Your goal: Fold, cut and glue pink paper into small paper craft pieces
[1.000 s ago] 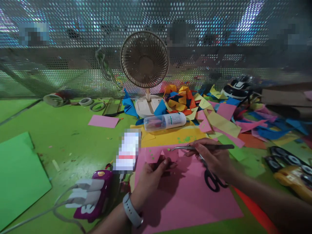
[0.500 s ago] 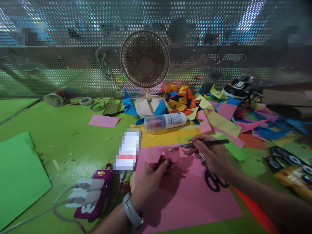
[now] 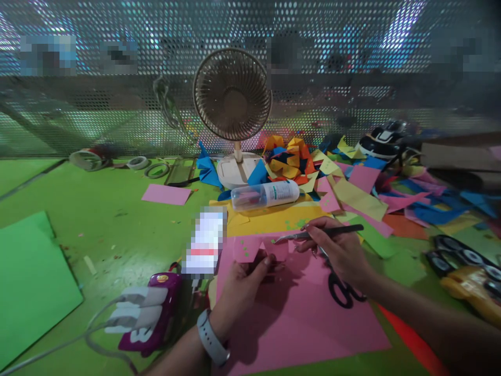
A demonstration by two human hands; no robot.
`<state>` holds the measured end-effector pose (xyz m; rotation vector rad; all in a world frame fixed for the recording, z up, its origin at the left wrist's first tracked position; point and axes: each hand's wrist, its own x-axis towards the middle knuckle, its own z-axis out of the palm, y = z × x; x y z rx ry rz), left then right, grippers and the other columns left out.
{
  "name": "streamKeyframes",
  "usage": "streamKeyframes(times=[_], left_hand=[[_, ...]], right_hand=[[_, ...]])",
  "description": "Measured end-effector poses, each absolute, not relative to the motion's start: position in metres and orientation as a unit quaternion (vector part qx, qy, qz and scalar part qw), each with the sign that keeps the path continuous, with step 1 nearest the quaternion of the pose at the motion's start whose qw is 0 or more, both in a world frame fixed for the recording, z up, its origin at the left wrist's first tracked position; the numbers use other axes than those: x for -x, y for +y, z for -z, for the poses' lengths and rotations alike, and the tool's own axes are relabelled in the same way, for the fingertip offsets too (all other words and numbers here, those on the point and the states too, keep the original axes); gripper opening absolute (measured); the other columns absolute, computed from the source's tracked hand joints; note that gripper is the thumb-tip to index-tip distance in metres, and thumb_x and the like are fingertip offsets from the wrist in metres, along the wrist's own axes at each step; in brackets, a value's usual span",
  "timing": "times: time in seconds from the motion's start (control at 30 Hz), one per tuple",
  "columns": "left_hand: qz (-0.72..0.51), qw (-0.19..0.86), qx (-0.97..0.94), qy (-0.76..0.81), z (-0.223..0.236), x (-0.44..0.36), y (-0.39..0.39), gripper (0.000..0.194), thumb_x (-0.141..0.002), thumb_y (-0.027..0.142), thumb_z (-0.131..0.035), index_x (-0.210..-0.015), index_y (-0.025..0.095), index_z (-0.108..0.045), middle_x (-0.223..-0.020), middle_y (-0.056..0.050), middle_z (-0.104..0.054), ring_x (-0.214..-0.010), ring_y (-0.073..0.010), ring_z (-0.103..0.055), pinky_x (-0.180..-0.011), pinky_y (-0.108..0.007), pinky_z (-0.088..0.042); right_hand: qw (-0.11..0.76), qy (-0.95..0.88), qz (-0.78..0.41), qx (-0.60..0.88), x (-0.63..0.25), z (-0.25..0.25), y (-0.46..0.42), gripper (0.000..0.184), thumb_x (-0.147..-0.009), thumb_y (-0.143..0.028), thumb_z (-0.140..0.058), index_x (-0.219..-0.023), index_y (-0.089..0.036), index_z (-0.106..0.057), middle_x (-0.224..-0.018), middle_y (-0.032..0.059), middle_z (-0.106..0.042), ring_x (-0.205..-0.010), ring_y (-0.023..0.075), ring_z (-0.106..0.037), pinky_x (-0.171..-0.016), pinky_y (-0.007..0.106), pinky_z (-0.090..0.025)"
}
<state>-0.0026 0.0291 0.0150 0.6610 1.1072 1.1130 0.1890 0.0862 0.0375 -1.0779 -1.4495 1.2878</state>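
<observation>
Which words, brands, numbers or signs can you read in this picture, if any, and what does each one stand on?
None can be read with certainty.
Clear plastic bottle lying on its side: print on its white label, too small and blurred.
Purple plastic power strip: marks on its orange oval sticker, too small.
Rectangular phone with a lit screen: pixelated, unreadable.

Dim overall. Bluish-white glare through perforated screen point(image 3: 172, 94), beyond hands. Phone point(image 3: 205, 243) glows, pixelated, just left of left hand point(image 3: 245, 282). Soft dark shadow right of left hand, on pink sheet point(image 3: 313, 318). Pixelated patches up on screen. Edges stretched, smeared; far right corner darkest.
</observation>
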Motion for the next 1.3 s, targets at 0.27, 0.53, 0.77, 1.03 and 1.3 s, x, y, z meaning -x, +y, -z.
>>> streamKeyframes(times=[0.27, 0.53, 0.77, 1.03, 1.3], left_hand=[[-0.494, 0.654, -0.298, 0.490, -0.019, 0.002, 0.029, 0.030, -0.067, 0.037, -0.075, -0.086, 0.015, -0.068, -0.081, -0.004, -0.072, -0.076, -0.0193, -0.067, -0.070, -0.030, -0.054], [-0.475, 0.657, -0.300, 0.502, -0.019, 0.003, 0.029, 0.031, -0.067, 0.039, -0.075, -0.084, 0.015, -0.066, -0.082, -0.006, -0.072, -0.076, -0.0205, -0.067, -0.069, -0.031, -0.054], [-0.478, 0.657, -0.306, 0.496, -0.015, 0.004, 0.029, 0.027, -0.070, 0.037, -0.074, -0.083, 0.015, -0.065, -0.080, -0.003, -0.071, -0.075, -0.0175, -0.066, -0.069, -0.029, -0.053], [-0.484, 0.659, -0.302, 0.490, -0.017, 0.003, 0.029, 0.028, -0.069, 0.037, -0.074, -0.085, 0.016, -0.066, -0.080, -0.003, -0.072, -0.075, -0.0179, -0.067, -0.070, -0.029, -0.053], [-0.468, 0.658, -0.323, 0.493, -0.014, 0.004, 0.029, 0.027, -0.071, 0.039, -0.072, -0.086, 0.016, -0.066, -0.081, -0.005, -0.071, -0.077, -0.0190, -0.067, -0.071, -0.030, -0.053]], right_hand=[[0.446, -0.571, -0.526, 0.446, -0.188, -0.044, 0.086, 0.021, -0.085, -0.039, -0.057, -0.085, -0.018, -0.054, -0.057, 0.0005, -0.066, -0.041, 0.0094, -0.056, -0.039, 0.018, -0.039], [0.451, -0.578, -0.515, 0.444, -0.187, -0.046, 0.088, 0.023, -0.084, -0.041, -0.057, -0.083, -0.018, -0.054, -0.056, 0.0012, -0.065, -0.044, 0.0127, -0.060, -0.040, 0.020, -0.041], [0.452, -0.584, -0.507, 0.444, -0.186, -0.047, 0.087, 0.022, -0.084, -0.040, -0.057, -0.082, -0.019, -0.054, -0.057, 0.0003, -0.066, -0.045, 0.0123, -0.061, -0.042, 0.020, -0.043], [0.448, -0.576, -0.518, 0.447, -0.187, -0.044, 0.088, 0.025, -0.084, -0.042, -0.057, -0.082, -0.018, -0.054, -0.060, 0.0029, -0.068, -0.046, 0.0133, -0.062, -0.040, 0.021, -0.043], [0.446, -0.574, -0.508, 0.462, -0.185, -0.044, 0.089, 0.025, -0.083, -0.043, -0.058, -0.084, -0.018, -0.055, -0.056, 0.0016, -0.066, -0.041, 0.0117, -0.058, -0.039, 0.020, -0.042]])
